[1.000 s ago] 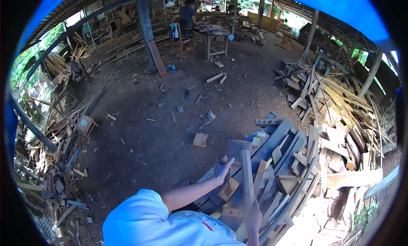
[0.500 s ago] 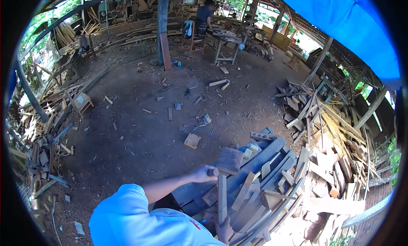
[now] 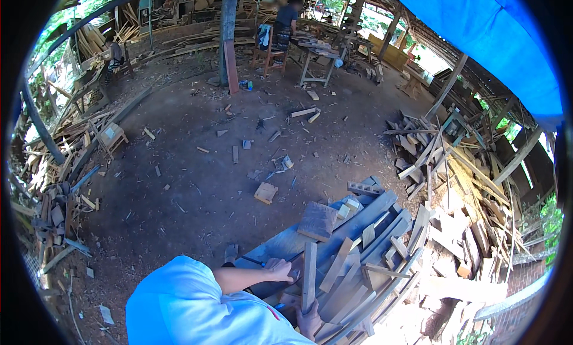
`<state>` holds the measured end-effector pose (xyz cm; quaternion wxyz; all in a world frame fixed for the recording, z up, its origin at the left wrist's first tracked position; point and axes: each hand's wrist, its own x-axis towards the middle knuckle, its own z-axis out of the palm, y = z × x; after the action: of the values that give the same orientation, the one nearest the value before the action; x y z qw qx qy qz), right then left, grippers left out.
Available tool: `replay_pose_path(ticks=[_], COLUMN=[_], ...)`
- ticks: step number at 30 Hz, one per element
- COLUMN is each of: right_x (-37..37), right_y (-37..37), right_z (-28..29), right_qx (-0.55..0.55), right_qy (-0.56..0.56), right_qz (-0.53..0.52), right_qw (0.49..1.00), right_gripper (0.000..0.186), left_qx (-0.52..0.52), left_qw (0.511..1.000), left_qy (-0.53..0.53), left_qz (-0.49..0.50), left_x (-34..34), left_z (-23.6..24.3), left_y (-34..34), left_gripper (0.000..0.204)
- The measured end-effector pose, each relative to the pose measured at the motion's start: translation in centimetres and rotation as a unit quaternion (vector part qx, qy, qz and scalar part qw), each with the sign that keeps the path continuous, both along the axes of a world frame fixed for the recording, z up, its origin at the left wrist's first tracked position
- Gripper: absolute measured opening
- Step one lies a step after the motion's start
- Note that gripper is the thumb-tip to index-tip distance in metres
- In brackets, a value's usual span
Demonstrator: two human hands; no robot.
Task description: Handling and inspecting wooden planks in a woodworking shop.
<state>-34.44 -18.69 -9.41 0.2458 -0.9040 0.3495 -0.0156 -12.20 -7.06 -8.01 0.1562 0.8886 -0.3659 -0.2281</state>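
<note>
My left hand (image 3: 278, 270) is closed around the dark handle of what looks like a hammer (image 3: 253, 261). One end of the handle shows past my fingers, and a blocky head lies out to the left. In my right hand (image 3: 309, 322) is the near end of a squared wooden bar (image 3: 309, 276), its fingers wrapped round it. The bar points away from me over the cluttered workbench (image 3: 271, 248). My left hand is just left of the bar, apart from it. A square wood block (image 3: 318, 221) sits on the bench beyond both hands.
Offcuts and boards (image 3: 337, 264) cover the bench's right part. A large scrap-wood heap (image 3: 471, 226) lies beyond it on the right. Small offcuts and a pale block (image 3: 265, 193) dot the dirt floor. A post (image 3: 228, 41) and a person (image 3: 286, 20) at a table are farther off.
My left hand has moved down and slightly left, and the hammer has swung leftward so its handle and head now show. My right hand still grips the bar; the view has shifted slightly.
</note>
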Motion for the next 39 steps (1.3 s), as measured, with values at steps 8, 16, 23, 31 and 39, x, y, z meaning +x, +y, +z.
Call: replay_pose_path(ticks=[8,16,23,31,39], right_x=[0.1,0.0,-0.2,0.0,0.1], right_y=[0.2,0.3,0.5,0.5,0.6], right_z=[-0.6,-0.9,-0.8,-1.2,-0.7], right_qx=[0.005,-0.015,-0.034,-0.034,-0.039], right_qy=[-0.005,-0.013,-0.045,-0.055,-0.051], right_qz=[-0.049,-0.041,-0.04,-0.033,-0.039], right_qw=[0.999,0.999,0.998,0.997,0.997], right_gripper=[0.073,0.074,0.074,0.073,0.071], left_qx=[0.03,-0.037,-0.249,-0.381,-0.433], left_qw=[0.999,0.998,0.962,0.884,0.844], left_qy=[0.042,0.038,0.097,0.272,0.312], left_qz=[-0.013,-0.018,-0.049,0.0,0.047], left_x=[1.1,3.1,3.8,1.1,0.2], left_z=[0.3,1.7,8.6,11.3,10.9], left_y=[-2.3,-1.7,-3.9,-5.2,-4.5], left_gripper=[0.042,0.04,0.032,0.021,0.015])
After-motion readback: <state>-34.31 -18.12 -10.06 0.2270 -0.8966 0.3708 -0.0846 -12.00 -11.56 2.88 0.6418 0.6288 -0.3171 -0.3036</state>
